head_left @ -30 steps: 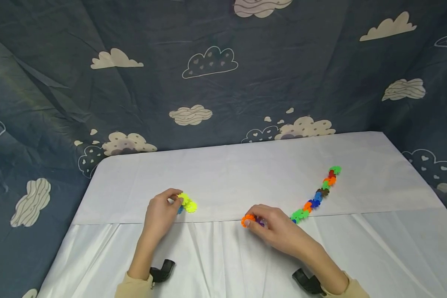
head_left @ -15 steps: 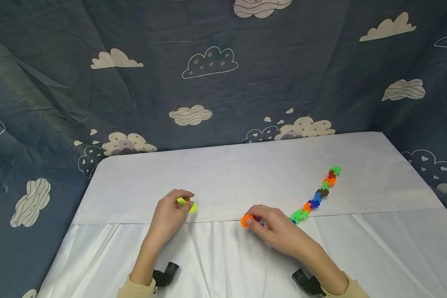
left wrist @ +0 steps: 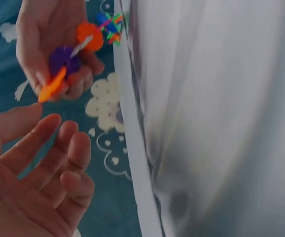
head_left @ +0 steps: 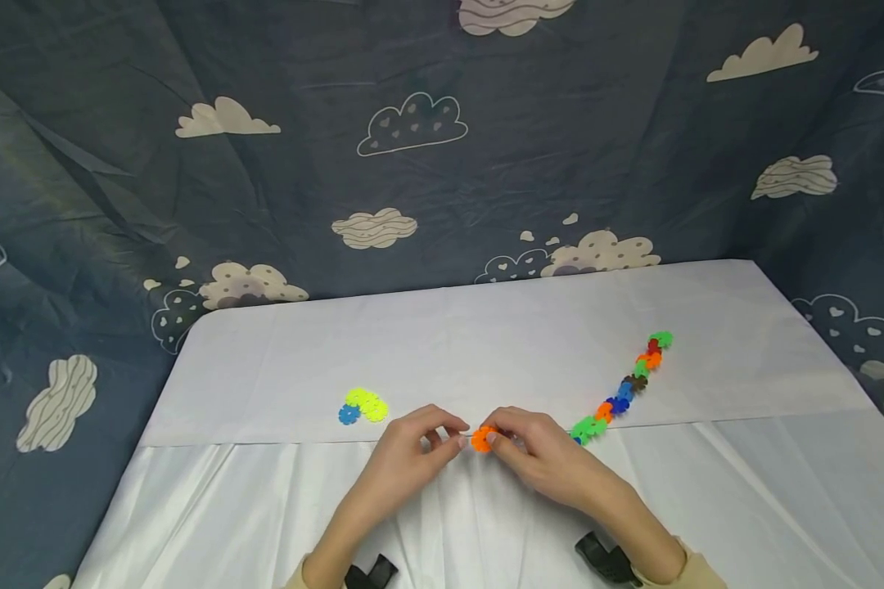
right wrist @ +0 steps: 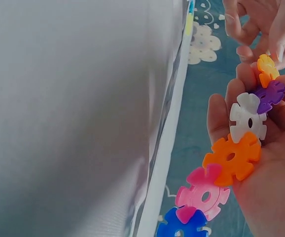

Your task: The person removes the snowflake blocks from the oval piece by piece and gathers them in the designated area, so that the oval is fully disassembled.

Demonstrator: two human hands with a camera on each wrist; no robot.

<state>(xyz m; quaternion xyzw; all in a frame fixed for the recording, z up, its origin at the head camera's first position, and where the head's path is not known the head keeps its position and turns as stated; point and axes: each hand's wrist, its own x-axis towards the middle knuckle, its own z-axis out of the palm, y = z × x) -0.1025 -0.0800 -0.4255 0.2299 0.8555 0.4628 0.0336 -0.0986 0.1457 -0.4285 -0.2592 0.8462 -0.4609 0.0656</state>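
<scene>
My right hand pinches the end of a chain of notched, flower-shaped interlocking discs. An orange disc pokes out past its fingertips. In the right wrist view, a purple disc, a white disc, another orange disc, a pink disc and a blue disc run along the palm. My left hand is close beside, its fingers loosely bent with nothing visible between them. In the left wrist view its thumb tip is right at the end disc's edge.
The chain's far part trails up and right across the white-covered table. Several loose yellow discs and a loose blue disc lie at left. A dark cloud-patterned cloth hangs behind.
My left hand has left the yellow discs and moved right and nearer, beside the orange end disc. The yellow and blue discs stay on the table. The right hand has barely moved.
</scene>
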